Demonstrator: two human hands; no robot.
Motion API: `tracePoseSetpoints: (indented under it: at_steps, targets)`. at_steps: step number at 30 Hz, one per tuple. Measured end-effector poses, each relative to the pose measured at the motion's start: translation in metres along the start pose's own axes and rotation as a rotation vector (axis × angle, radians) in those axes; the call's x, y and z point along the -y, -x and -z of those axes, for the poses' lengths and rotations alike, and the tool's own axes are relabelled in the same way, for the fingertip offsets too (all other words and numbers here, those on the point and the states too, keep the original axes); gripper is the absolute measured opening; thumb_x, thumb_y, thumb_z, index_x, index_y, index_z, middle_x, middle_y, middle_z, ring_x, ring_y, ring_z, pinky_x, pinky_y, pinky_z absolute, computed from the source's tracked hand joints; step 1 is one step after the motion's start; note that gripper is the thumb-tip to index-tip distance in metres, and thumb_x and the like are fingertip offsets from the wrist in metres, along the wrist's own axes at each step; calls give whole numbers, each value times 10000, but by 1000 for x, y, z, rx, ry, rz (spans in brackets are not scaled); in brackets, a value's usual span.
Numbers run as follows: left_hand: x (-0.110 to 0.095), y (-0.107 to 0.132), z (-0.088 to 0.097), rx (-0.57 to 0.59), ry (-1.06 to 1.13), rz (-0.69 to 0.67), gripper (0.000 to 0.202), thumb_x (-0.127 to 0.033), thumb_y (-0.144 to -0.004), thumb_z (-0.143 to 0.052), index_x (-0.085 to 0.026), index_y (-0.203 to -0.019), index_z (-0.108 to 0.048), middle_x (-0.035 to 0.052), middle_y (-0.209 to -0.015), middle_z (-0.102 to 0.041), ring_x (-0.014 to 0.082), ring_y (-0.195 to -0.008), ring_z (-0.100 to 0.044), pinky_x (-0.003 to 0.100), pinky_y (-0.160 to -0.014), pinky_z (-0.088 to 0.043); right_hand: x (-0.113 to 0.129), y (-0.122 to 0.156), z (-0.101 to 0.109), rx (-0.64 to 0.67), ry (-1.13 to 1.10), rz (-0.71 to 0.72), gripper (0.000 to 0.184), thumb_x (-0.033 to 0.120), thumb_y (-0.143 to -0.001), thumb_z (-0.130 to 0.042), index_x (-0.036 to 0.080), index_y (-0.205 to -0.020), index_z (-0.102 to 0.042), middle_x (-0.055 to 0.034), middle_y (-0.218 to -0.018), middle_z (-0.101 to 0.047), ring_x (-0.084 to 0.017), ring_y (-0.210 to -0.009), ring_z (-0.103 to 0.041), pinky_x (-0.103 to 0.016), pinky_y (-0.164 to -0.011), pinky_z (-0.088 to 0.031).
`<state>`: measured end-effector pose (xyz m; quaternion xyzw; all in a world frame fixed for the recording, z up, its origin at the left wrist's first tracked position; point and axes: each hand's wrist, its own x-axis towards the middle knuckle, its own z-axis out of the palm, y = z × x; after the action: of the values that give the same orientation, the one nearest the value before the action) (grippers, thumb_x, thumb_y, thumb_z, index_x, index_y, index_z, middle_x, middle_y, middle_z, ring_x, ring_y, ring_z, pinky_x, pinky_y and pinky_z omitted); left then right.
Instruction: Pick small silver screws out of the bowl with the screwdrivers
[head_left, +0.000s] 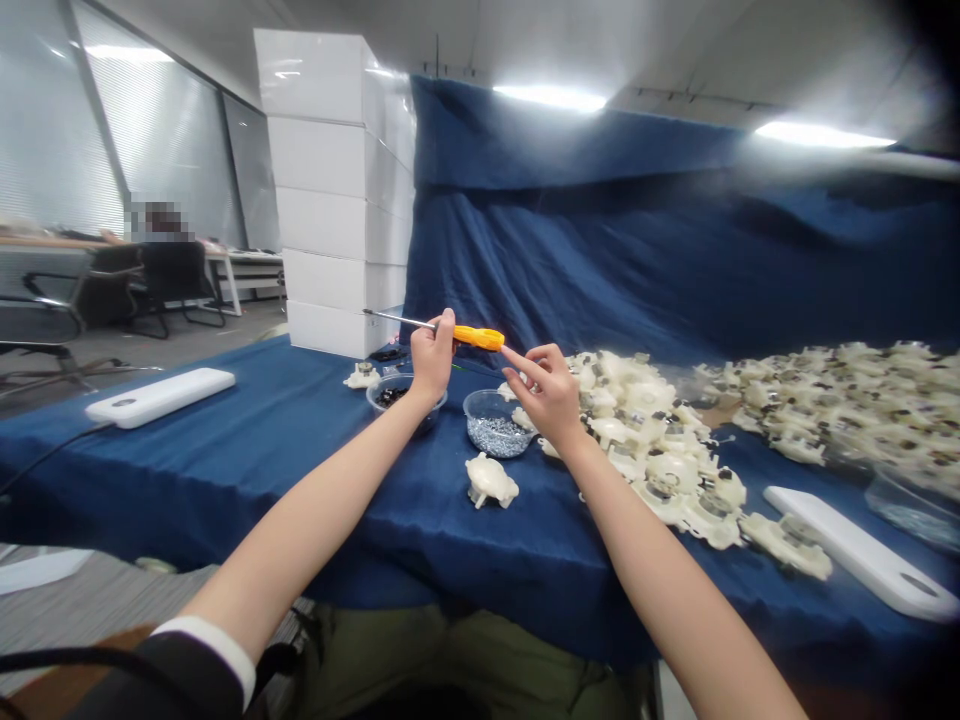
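Note:
My left hand (433,358) grips a screwdriver (480,338) with a yellow handle, held level above the table, its metal shaft pointing left. At the handle's right end, the index fingertip of my right hand (547,392) is touching or very close to it; the other fingers are partly bent and apart. Beneath my hands stand a clear bowl of small silvery screws (499,436) and a clear bowl of black parts (391,396), the latter partly behind my left wrist. One cream plastic part (491,480) lies alone nearer the table's front edge.
A large pile of cream plastic parts (675,450) spreads across the right, with another heap (855,400) behind. White flat devices lie at left (161,397) and right (859,552). Stacked white boxes (322,190) stand at back left, beside a blue curtain (600,250). A person sits far left.

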<state>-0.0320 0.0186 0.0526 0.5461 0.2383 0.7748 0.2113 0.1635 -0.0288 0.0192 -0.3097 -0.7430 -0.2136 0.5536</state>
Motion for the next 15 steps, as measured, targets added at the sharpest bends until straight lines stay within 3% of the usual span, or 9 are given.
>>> tracePoseSetpoints:
  at_steps: [15]
  targets:
    - [-3,6,-2,23,-74,-38,524,-561,-955,-566,-194,-597,-458,-32,-531,-413,97,-491,-359,248,-490,-280,2,-1,0,15,14,-32,340,372,-1030,-566,290,-1327,-710,-41,-1046,-619,-55,-596,-520,-239,-619,-492]
